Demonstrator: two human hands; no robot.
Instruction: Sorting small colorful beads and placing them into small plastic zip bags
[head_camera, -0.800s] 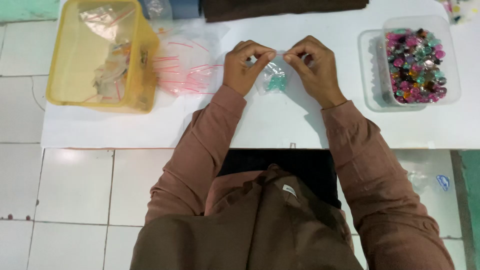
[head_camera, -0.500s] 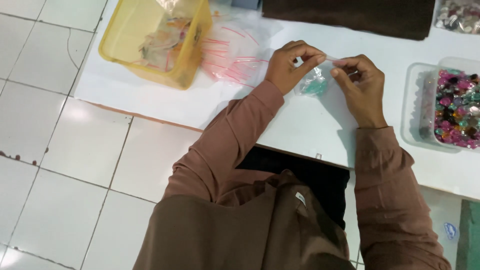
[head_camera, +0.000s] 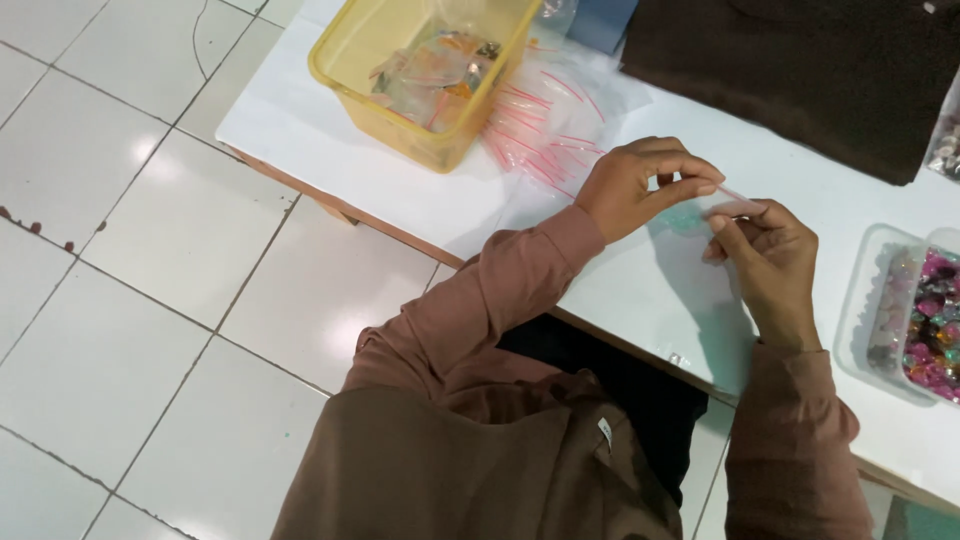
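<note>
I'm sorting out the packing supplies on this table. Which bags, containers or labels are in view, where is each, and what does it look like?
Small clear bag: pinched between left hand and right hand, teal bits inside.
Empty clear bags: loose pile with red strips, beside the tub.
Yellow tub: rectangular, translucent, at the table's corner, filled bags inside.
Clear tray: right edge, pink and multicoloured small pieces inside.
White tag: small, on the brown garment.

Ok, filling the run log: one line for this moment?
left hand: pinching bag top | right hand: pinching bag top | small bag: above table
</note>
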